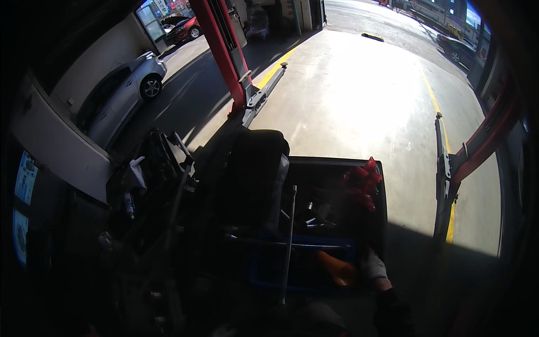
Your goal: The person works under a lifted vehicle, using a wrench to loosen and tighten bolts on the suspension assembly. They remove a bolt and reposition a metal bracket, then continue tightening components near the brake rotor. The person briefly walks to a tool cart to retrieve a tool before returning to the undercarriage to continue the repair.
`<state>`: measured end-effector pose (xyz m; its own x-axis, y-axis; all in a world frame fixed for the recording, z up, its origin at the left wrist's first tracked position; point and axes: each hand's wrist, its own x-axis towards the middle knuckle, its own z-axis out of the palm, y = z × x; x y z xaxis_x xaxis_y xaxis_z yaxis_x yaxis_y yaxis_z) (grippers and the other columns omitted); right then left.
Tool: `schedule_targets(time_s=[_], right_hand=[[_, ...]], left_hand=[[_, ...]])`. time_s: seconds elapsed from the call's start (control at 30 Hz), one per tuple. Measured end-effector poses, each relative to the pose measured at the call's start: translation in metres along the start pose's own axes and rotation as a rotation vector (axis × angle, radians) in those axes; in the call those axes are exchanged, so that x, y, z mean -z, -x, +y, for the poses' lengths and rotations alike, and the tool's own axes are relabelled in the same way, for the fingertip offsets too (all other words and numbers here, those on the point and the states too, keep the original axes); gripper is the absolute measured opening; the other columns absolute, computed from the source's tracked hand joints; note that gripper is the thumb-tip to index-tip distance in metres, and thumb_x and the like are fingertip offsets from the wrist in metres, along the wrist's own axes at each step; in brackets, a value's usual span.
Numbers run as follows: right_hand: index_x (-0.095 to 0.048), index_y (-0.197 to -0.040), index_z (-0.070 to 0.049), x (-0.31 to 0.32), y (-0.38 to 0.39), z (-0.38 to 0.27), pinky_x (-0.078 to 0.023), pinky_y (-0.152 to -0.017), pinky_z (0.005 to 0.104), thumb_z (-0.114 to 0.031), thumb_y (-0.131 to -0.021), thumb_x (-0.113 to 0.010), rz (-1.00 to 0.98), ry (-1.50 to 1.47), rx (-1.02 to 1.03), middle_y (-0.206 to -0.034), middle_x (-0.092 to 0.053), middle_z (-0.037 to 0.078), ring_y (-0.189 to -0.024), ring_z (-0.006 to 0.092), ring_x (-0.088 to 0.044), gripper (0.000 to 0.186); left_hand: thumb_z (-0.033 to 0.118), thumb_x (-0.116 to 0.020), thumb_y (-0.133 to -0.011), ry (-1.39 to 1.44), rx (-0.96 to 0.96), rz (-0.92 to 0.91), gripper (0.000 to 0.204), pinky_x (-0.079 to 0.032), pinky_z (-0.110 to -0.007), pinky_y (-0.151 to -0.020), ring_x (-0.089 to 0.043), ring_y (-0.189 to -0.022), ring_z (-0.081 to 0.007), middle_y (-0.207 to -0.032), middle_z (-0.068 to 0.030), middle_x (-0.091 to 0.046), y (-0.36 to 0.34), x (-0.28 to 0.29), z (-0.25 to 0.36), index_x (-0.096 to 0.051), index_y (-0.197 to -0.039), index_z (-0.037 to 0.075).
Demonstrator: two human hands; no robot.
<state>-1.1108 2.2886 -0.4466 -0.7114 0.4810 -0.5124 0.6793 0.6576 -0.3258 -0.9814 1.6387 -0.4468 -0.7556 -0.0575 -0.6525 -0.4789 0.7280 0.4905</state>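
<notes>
Dark sleeve (393, 312), white-gloved right hand (374, 266) beside smooth orange object (338, 271), blue-rimmed tray (314, 289), hands' grip unclear

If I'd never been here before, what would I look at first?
Probably the bright floor in the upper middle, with a red post slanting down on its left. Next, the red crumpled bundle in the far right of the dark tray. The gloved right hand is by the tray's right edge.

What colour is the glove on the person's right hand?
The glove looks off-white, though dimly lit; the head view shows it.
</notes>
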Motion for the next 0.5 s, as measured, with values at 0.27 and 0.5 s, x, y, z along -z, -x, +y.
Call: schedule_targets(time_s=[0.27,0.5], right_hand=[[-0.062,-0.14,-0.005,-0.042,-0.023,0.013,-0.061,-0.096,0.0537,-0.032,-0.105,-0.055,-0.068,0.146,-0.165,-0.13,-0.073,0.025,-0.119,0.0432,-0.072,0.045],[-0.054,-0.149,-0.002,0.032,0.018,-0.014,-0.058,-0.101,0.0507,-0.032,-0.103,-0.057,-0.154,0.126,-0.17,-0.121,-0.074,0.029,-0.116,0.0438,-0.072,0.055]], left_hand=[[0.033,-0.065,-0.1,-0.061,0.182,-0.125,0.039,-0.057,-0.045,-0.096,-0.073,-0.106,-0.0388,-0.113,-0.0191,-0.077,0.032,-0.002,-0.017,-0.072,-0.131,0.011],[0.024,-0.064,-0.099,-0.226,-0.067,-0.1,0.03,-0.057,-0.043,-0.097,-0.072,-0.108,-0.0385,-0.111,-0.0187,-0.074,0.043,0.005,-0.085,-0.075,-0.125,0.016]])
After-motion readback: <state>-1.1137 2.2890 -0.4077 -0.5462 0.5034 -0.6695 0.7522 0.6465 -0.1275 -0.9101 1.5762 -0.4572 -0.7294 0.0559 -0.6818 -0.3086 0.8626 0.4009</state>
